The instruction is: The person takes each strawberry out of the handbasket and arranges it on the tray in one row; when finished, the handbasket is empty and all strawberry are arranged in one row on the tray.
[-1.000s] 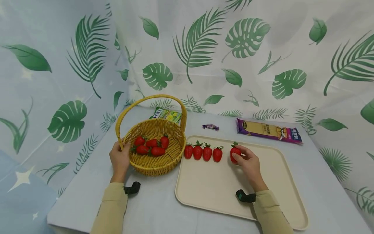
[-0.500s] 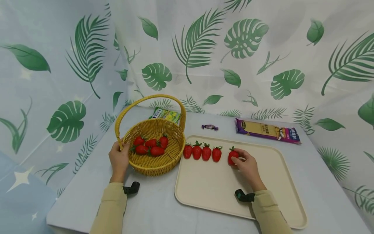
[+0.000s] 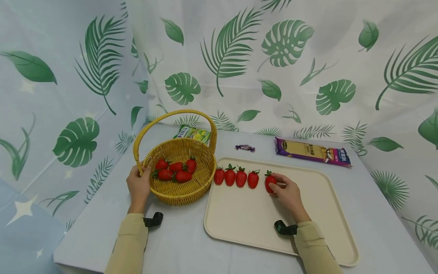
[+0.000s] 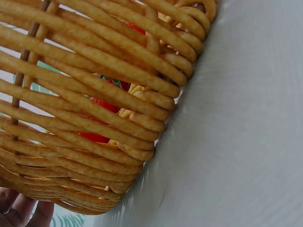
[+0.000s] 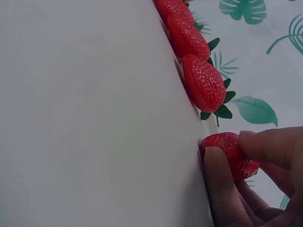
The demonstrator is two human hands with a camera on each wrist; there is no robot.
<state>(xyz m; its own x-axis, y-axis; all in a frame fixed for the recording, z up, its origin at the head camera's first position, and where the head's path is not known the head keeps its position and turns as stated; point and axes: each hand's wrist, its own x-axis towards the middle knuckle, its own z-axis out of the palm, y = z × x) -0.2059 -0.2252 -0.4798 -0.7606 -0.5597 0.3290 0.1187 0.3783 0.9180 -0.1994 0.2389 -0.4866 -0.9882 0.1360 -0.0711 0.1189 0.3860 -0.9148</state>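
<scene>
My left hand (image 3: 138, 185) grips the left side of a yellow wicker basket (image 3: 183, 198) where the arched handle meets the rim. Several red strawberries (image 3: 183, 176) lie inside it; through the weave in the left wrist view they show only in part. My right hand (image 3: 288, 193) pinches one strawberry (image 5: 230, 153) between thumb and fingers, low over the beige tray (image 3: 246, 220). To its left a row of several strawberries (image 3: 241, 178) lies along the tray's far side, leaves pointing away from me. The nearest strawberry in the row (image 5: 204, 84) is a small gap from the held one.
Behind the basket lies a green snack bag (image 3: 195, 134). A small purple wrapped candy (image 3: 245, 148) and a long purple-and-yellow packet (image 3: 312, 151) sit beyond the tray. A leaf-printed curtain (image 3: 232, 95) closes off the back and left of the white table (image 3: 178, 239).
My right hand has brought its strawberry slightly left and down onto the tray, closer to the row. The left hand and the basket have stayed in place.
</scene>
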